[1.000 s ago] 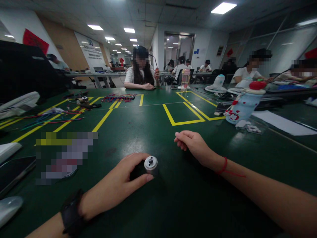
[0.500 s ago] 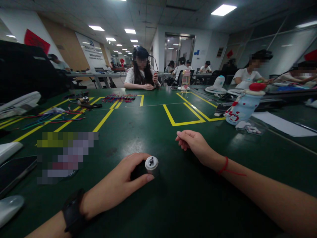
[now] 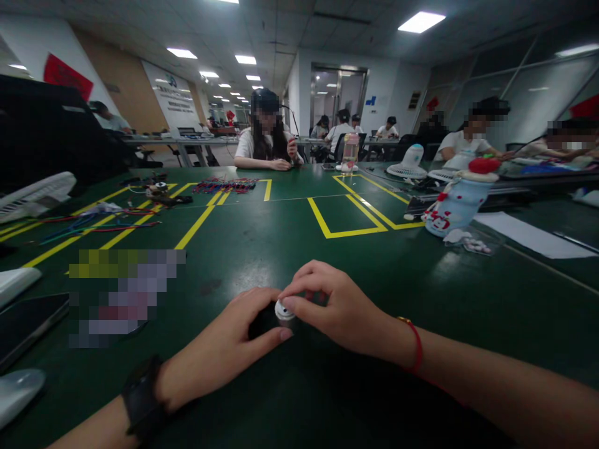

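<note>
A small silver cylindrical motor (image 3: 285,316) stands upright on the green table, its light round end facing up. My left hand (image 3: 234,333) curls round it from the left, thumb at the near side and fingers at the far side. From the right, my right hand (image 3: 330,302) reaches over the motor with thumb and forefinger pinched at its top. Those fingertips cover the middle of the top face, and whatever is between them is hidden.
Loose wires (image 3: 103,218) lie at the left, with a wire bundle (image 3: 227,185) farther back. A phone (image 3: 30,327) and mouse (image 3: 21,393) are at near left. A blue bottle (image 3: 458,202) and paper (image 3: 533,234) stand and lie right. A person (image 3: 266,134) sits opposite.
My right hand has moved left and nearer, from above the bare table to the motor's top, where its thumb and forefinger now pinch. My left hand stays round the motor.
</note>
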`<state>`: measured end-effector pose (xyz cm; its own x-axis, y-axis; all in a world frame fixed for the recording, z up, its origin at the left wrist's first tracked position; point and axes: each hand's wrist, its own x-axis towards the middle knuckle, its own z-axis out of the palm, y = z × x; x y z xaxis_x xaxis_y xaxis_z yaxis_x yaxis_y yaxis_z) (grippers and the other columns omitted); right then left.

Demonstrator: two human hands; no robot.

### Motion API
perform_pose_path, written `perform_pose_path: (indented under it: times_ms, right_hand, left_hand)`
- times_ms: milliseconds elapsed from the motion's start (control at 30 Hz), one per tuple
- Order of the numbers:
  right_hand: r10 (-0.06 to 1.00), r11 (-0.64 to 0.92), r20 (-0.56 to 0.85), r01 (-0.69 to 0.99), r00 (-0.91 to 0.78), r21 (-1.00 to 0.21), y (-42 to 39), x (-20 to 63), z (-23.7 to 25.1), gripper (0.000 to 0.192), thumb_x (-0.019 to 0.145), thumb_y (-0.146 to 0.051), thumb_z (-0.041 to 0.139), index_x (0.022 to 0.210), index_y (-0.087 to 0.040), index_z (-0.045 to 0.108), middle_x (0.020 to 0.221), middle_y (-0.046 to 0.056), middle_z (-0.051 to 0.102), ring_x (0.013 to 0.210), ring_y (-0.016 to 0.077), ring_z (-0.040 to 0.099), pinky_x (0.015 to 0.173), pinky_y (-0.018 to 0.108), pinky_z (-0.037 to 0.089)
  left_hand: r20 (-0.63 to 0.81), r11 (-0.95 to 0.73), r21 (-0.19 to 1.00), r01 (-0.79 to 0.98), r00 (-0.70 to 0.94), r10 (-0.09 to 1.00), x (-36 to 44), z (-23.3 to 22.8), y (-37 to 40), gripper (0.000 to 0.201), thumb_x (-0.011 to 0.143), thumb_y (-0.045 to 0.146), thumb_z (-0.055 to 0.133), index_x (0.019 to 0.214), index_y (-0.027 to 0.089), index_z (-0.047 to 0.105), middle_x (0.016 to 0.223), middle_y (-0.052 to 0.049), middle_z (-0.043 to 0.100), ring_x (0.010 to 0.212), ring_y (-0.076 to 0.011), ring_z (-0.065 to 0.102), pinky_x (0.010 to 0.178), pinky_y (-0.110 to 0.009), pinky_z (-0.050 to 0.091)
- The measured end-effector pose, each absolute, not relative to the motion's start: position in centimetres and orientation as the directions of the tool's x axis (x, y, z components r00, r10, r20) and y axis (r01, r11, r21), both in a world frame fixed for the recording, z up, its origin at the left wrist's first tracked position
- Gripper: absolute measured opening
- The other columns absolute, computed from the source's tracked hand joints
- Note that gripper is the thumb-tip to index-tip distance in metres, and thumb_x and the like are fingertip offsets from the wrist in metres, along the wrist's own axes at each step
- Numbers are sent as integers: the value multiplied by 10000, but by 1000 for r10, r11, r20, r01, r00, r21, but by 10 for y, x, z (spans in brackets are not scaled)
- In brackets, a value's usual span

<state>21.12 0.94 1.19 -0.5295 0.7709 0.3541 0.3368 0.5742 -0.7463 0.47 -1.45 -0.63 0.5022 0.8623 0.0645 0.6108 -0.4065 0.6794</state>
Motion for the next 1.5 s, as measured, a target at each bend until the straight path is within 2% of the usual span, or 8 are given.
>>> perform_pose_path:
  times_ms: [233, 333, 533, 900, 1067, 1233, 1333, 1500]
  right_hand:
    - [776, 609, 453, 336, -439, -719, 13, 222, 26, 139, 866, -286, 603, 888, -200, 710, 941, 21, 599, 850, 124, 570, 690, 238, 444]
    - [789, 576, 356, 403, -500, -711, 17, 238, 25, 142, 872, -280, 598, 898, -202, 714, 894, 20, 602, 823, 131, 562, 722, 262, 442]
    - [676, 663, 184, 479, -714, -575, 23, 255, 10, 138, 850, -299, 632, 926, -249, 735, 1000, 39, 595, 943, 182, 527, 864, 353, 394]
    - [631, 710, 183, 466, -754, -528, 22, 257, 4, 183, 832, -257, 634, 984, -274, 734, 1044, 49, 595, 962, 204, 513, 862, 373, 391]
    - [688, 592, 182, 399, -702, -701, 29, 259, 10, 202, 835, -271, 626, 1004, -212, 720, 1019, 59, 628, 938, 183, 566, 851, 336, 425]
    - [902, 194, 77, 239, -425, -951, 51, 271, 6, 202, 812, -327, 635, 907, -169, 720, 830, 45, 667, 736, 149, 576, 670, 283, 441]
    - [962, 96, 63, 111, -266, -989, 66, 278, -3, 236, 814, -363, 615, 872, -150, 696, 769, 30, 626, 634, 114, 533, 590, 258, 418]
    - [973, 79, 58, 88, -222, -993, 73, 279, -11, 270, 812, -398, 603, 858, -140, 668, 743, 30, 604, 605, 106, 521, 552, 248, 412]
  left_hand:
    - [80, -402, 680, 613, 483, 872, 5, -6, -15, 339, 873, 411, 599, 1182, 346, 475, 1156, 36, 575, 1061, -195, 540, 951, -364, 438]
    - [75, -402, 683, 610, 489, 869, 6, -4, -15, 307, 875, 409, 596, 1158, 341, 498, 1141, 32, 587, 1028, -197, 558, 930, -359, 452]
    - [86, -397, 680, 616, 471, 878, 6, 0, -16, 315, 872, 418, 590, 1161, 311, 525, 1130, -6, 603, 1007, -227, 571, 905, -387, 471]
    - [84, -393, 669, 631, 461, 883, 6, 0, -17, 313, 862, 411, 596, 1151, 300, 544, 1120, -10, 622, 984, -227, 588, 870, -366, 494]
    - [80, -397, 680, 617, 475, 876, 6, 0, -17, 300, 874, 394, 590, 1157, 312, 533, 1140, 2, 610, 1012, -218, 578, 905, -369, 476]
    - [80, -397, 681, 615, 477, 875, 5, 0, -18, 324, 876, 404, 585, 1181, 317, 519, 1176, -5, 597, 1043, -228, 567, 928, -392, 464]
    - [73, -398, 681, 615, 484, 872, 4, 0, -18, 317, 881, 401, 578, 1182, 320, 518, 1181, -5, 593, 1048, -228, 566, 931, -394, 463]
    - [79, -407, 677, 614, 489, 869, 3, -2, -17, 361, 871, 404, 598, 1210, 347, 487, 1209, 3, 578, 1077, -227, 555, 948, -391, 450]
